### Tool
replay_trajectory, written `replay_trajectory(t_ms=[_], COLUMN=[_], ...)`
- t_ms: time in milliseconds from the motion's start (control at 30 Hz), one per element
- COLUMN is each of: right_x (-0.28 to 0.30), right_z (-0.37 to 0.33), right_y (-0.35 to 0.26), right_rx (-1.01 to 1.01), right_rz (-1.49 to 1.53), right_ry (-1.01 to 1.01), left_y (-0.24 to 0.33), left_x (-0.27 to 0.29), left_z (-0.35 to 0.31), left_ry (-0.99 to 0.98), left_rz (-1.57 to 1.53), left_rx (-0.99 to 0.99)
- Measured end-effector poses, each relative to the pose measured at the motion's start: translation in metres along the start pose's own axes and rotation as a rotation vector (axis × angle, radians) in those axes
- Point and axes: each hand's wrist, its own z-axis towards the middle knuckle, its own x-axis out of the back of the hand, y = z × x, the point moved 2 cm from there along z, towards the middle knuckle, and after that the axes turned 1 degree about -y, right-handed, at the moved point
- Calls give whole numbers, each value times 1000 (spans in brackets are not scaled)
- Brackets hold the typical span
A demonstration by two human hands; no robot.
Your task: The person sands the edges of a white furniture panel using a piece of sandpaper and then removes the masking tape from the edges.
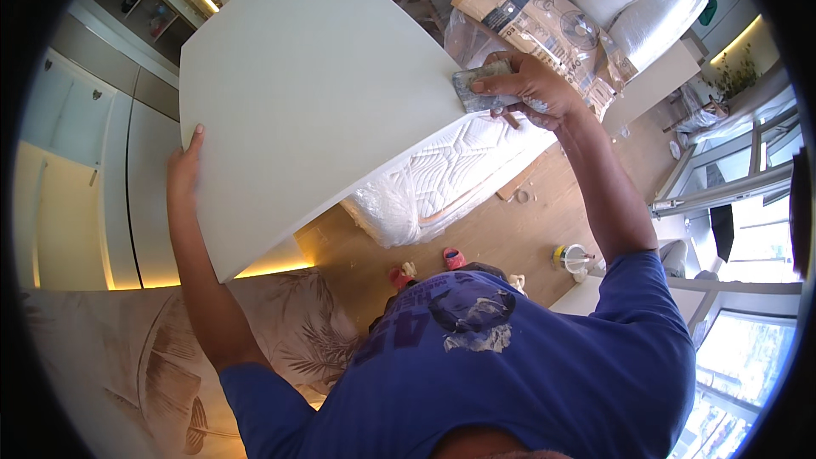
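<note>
A large smooth white panel (314, 102) fills the space before me, its near corner pointing down toward my left forearm. At the panel's left edge is my left hand (183, 168), closed round the edge with one digit on the face and the others hidden. By the right corner, my right hand (535, 89) is closed on a putty knife (476, 89) with a broad, grey, smeared blade. The blade lies at the panel's edge; whether it presses on it I cannot tell. White smears mark the right fingers, and a short brown piece like a handle shows beneath them.
Beneath the panel lies a plastic-wrapped mattress (425, 178). Printed cardboard (544, 25) and a wrapped sofa (654, 8) stand beyond my right hand. A white bucket (571, 257) and a tape roll (522, 196) are on the wooden floor (586, 187). Cabinets (76, 119) line the left.
</note>
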Motion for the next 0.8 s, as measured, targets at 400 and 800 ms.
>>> replay_trajectory(t_ms=[400,800], right_x=[6,32], right_z=[-2,-34], right_y=[-6,18], right_rx=[9,5], right_rz=[-51,-273], right_ry=[-126,-223], left_y=[-2,10], left_x=[-3,0], left_z=[-3,-13], left_ry=[69,107], left_rz=[29,46], left_rx=[21,33])
